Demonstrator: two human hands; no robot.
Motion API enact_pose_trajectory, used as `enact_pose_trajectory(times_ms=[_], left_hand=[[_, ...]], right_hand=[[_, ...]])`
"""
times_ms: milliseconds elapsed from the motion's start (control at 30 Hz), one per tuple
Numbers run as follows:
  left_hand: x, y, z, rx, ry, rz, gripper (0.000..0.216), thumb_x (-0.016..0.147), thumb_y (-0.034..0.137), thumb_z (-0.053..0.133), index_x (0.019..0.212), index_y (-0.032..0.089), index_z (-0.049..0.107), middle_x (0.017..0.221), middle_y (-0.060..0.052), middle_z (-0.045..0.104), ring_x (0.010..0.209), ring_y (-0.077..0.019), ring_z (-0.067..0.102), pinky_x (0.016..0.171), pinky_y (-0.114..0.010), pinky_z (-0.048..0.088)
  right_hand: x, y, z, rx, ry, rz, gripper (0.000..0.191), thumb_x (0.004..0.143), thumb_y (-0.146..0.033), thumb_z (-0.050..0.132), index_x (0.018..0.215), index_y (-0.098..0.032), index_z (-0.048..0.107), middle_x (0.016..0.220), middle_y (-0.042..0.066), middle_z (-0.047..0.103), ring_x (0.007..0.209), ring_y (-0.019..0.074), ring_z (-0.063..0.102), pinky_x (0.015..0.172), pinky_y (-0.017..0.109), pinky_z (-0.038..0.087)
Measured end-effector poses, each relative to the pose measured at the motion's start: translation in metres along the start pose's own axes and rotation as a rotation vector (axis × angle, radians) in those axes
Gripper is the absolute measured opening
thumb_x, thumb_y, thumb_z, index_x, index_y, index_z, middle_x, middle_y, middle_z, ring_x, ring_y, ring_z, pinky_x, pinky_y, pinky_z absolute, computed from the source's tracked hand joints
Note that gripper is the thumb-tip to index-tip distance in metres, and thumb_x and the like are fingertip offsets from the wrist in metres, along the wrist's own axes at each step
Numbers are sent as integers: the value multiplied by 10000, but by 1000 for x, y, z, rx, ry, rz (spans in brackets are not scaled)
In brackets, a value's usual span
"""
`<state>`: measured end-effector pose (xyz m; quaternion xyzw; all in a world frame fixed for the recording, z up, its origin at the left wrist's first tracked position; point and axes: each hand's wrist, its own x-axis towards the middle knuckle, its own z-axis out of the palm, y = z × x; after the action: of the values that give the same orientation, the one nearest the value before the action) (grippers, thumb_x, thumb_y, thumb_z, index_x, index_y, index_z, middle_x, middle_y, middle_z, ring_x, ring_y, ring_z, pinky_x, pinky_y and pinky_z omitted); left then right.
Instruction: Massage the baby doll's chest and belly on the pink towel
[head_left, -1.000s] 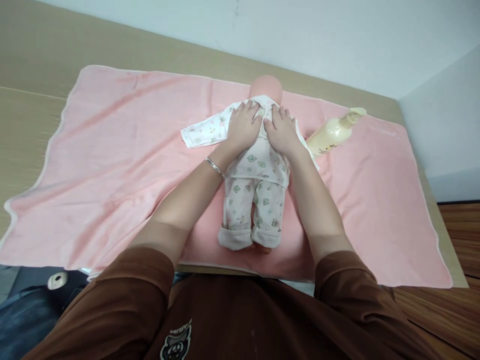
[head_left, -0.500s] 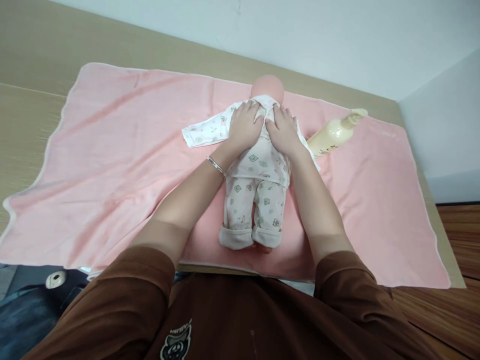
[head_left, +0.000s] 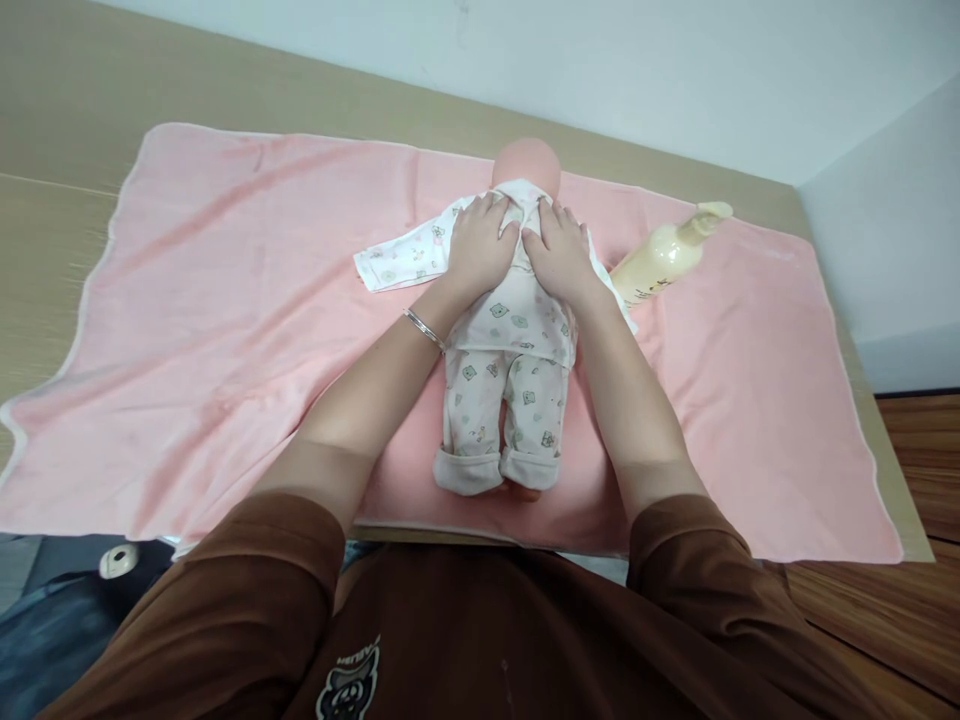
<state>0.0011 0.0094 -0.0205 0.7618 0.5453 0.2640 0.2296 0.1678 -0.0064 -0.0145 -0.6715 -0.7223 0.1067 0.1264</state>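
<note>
A baby doll [head_left: 511,380] in a pale printed suit lies lengthwise on a pink towel [head_left: 225,330], its bald head [head_left: 526,162] pointing away from me. My left hand [head_left: 477,245] lies flat on the doll's upper body, fingers stretched toward the collar. Beside it my right hand [head_left: 556,252] rests flat too, thumbs nearly touching. Both palms press on the doll's clothing. An empty sleeve [head_left: 401,256] of the suit spreads out to the left. A thin bracelet [head_left: 424,329] circles my left wrist.
A cream pump bottle [head_left: 661,262] lies on its side on the towel, just right of the doll. The towel covers a wooden table [head_left: 67,110] set against a white wall. Wooden floor shows at the right, a dark bag [head_left: 67,620] at lower left.
Both hands stay pressed on the doll's upper body. The whole scene has shifted slightly up and left in view as my head moved.
</note>
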Motion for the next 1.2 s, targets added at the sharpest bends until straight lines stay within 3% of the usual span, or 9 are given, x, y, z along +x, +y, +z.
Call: enact_pose_trajectory(times_ms=[133,300,433,500,633,767,933,1200], left_hand=[[0,-1,0,9,-2,25,583,1087,401,349,1620,283,553,1769,-90,523,1700,-309,412,1459,-584,245],[-13,13,-8,130,33,53,486,1125,358,346,1410,198,705,1497,-172,713,1511,-330,588,1364,-519,415],[-28,33,-25,221,-119,107,375,1076,243,441,1275,129,738,1385,-207,725,1436,-379,630,1310,-538,473],[-30,37,-32,206,-168,119,345,1053,203,454,1200,137,759,1327,-193,743,1383,-376,665,1284,-537,504],[-16,24,-35,99,-114,92,372,1043,217,425,1136,242,784,1300,-144,789,1302,-333,712,1228,-507,560],[1,2,-24,4,-57,70,372,1059,231,412,1155,253,770,1365,-131,794,1347,-308,709,1251,-481,540],[5,-6,-7,-17,55,34,361,1132,319,399,1247,205,723,1444,-177,744,1495,-338,630,1346,-508,441],[-12,13,0,26,55,84,442,1121,339,453,1471,152,649,1575,-209,660,1609,-384,505,1432,-549,302]], right_hand=[[-2,-5,-3,-21,-17,12,756,1122,-593,266,1769,-207,328,1869,155,326,1756,402,272,1422,761,142],[-2,-4,-10,-57,-63,1,776,1126,-557,232,1797,-168,258,1884,161,288,1770,371,252,1438,724,134],[3,9,-12,-15,-71,-70,810,1124,-647,220,1798,-202,272,1888,152,281,1760,400,264,1418,771,127],[3,14,-11,-8,-75,-98,851,1114,-707,230,1794,-198,286,1886,163,281,1756,436,258,1406,789,145],[-8,8,-12,-43,-117,-132,884,1113,-712,272,1793,-147,262,1875,213,275,1746,508,238,1381,811,213],[-25,-14,-19,-87,-116,-198,821,1132,-581,314,1779,-78,263,1841,257,305,1732,535,255,1374,801,269],[-27,-24,-27,-91,-104,-181,714,1106,-381,354,1737,-48,347,1774,248,438,1701,454,361,1414,684,297],[2,10,-9,-21,-33,-9,775,1140,-638,212,1773,-205,324,1847,164,370,1721,410,337,1378,723,313]])
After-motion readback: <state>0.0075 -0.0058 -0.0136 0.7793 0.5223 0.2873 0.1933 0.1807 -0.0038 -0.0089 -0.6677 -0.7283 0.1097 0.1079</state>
